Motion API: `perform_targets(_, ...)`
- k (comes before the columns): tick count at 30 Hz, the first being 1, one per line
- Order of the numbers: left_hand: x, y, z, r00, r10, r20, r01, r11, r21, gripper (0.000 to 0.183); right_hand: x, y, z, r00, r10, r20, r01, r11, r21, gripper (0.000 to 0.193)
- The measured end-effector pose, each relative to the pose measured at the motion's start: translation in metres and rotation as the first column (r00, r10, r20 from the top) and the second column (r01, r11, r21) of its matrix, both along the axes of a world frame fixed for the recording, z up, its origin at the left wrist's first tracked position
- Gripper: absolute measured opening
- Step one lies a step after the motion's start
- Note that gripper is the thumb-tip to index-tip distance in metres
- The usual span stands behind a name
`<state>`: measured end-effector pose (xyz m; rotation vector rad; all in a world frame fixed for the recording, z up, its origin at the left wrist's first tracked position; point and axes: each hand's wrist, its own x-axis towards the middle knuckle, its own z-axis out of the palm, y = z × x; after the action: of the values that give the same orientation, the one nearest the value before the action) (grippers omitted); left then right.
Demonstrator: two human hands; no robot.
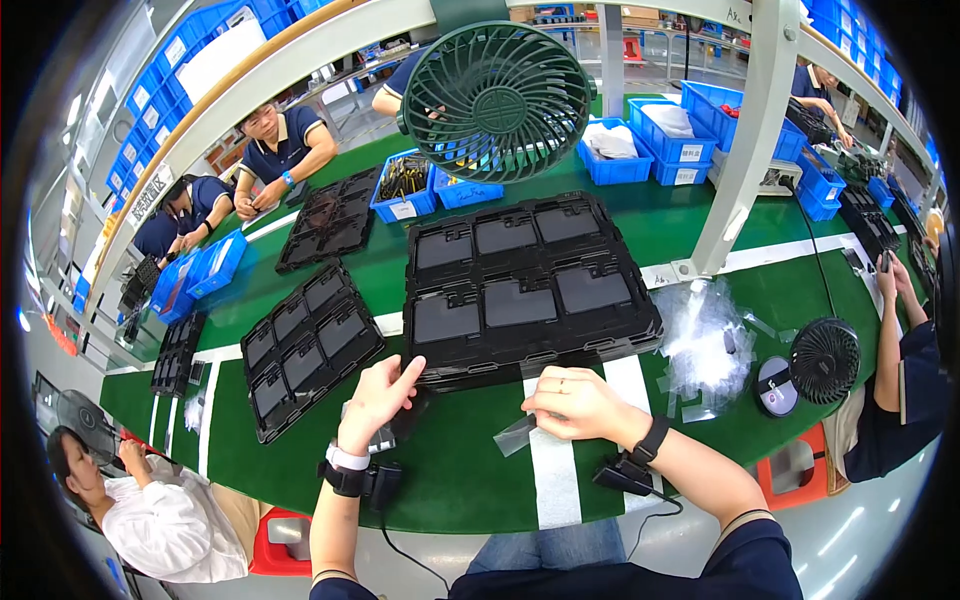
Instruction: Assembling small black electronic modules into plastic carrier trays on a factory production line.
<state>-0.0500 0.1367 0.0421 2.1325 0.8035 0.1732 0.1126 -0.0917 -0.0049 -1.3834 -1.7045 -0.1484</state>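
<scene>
My right hand point(574, 402) is closed in a pinch on a small clear film piece point(514, 438), which hangs over the green table at its left. My left hand point(383, 398) is by the near left corner of a large black tray point(445, 374), its thumb spread away from the bent fingers. A dark flat piece point(414, 414) lies just under those fingertips; I cannot tell whether they touch it. Partly behind the left wrist is a grey flat part point(381, 438). The tray holds several dark grey rectangular panels point(520, 302) in its compartments.
Another black tray point(311, 347) lies tilted at left, a third point(325, 222) beyond. Loose clear films point(706, 345) are heaped at right, near a round container point(775, 387) and a small fan point(825, 360). A green fan point(500, 105) hangs ahead. Blue bins point(612, 160) and co-workers line the table.
</scene>
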Motion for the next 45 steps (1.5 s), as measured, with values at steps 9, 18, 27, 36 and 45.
perform_targets(9,0.012,-0.011,0.016,0.968,-0.093,-0.231,0.177,0.908,0.38,0.053,-0.001,0.001,0.006,0.863,-0.486,0.136,0.493,0.87,-0.014,0.043)
perform_targets(18,0.038,-0.068,0.023,0.867,-0.498,-0.007,0.336,0.575,0.746,0.048,0.003,0.004,-0.002,0.862,-0.496,0.105,0.505,0.86,-0.078,0.036)
perform_targets(27,0.058,-0.099,-0.021,0.865,-0.461,-0.196,0.441,0.514,0.736,0.074,0.001,0.005,0.006,0.885,-0.465,0.005,0.465,0.884,-0.054,0.034)
perform_targets(36,0.046,-0.08,-0.004,0.754,-0.625,0.201,0.448,0.714,0.539,0.039,0.009,-0.001,0.017,0.845,-0.531,0.067,0.533,0.846,-0.022,0.032)
perform_targets(45,0.029,-0.065,-0.03,0.628,-0.771,0.106,0.741,0.634,0.219,0.044,0.065,-0.022,0.033,0.666,-0.743,0.075,0.743,0.649,-0.165,0.032)
